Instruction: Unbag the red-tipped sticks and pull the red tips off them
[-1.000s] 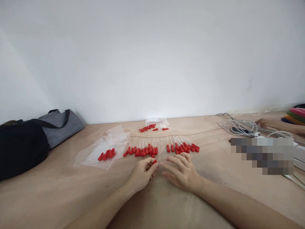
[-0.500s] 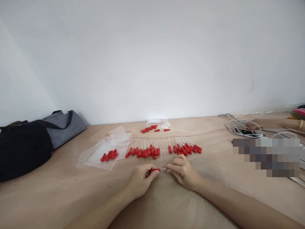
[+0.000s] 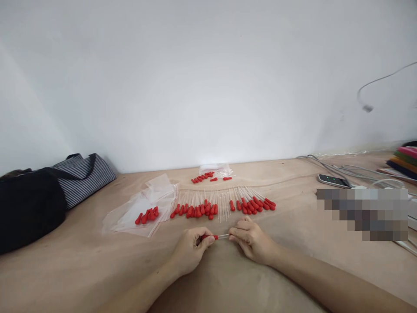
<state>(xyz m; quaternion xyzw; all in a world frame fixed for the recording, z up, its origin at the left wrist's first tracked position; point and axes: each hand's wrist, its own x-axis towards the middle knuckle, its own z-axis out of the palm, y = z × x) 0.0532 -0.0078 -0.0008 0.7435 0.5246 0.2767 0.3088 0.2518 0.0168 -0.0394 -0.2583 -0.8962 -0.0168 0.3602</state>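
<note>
My left hand (image 3: 192, 248) is closed on the red rubber bulb (image 3: 211, 237) of a dropper. My right hand (image 3: 252, 239) pinches the clear glass tube (image 3: 223, 236) of that dropper, so the piece spans between both hands just above the table. Behind my hands lies a row of several droppers with red bulbs (image 3: 224, 204). A few red bulbs (image 3: 147, 214) lie on a clear plastic bag (image 3: 140, 208) to the left. More loose red bulbs (image 3: 208, 176) sit by another small bag near the wall.
A striped bag (image 3: 83, 171) and a black bag (image 3: 28, 206) sit at the left by the wall. A phone (image 3: 332, 181), white cables (image 3: 352, 171) and stacked coloured sheets (image 3: 405, 158) lie at the right. A cable (image 3: 374, 89) hangs in the air at upper right.
My right hand went from lying flat to pinching the glass tube. Both hands drew back toward me with the dropper. The other person's hand at the right is gone and a cable now hangs up.
</note>
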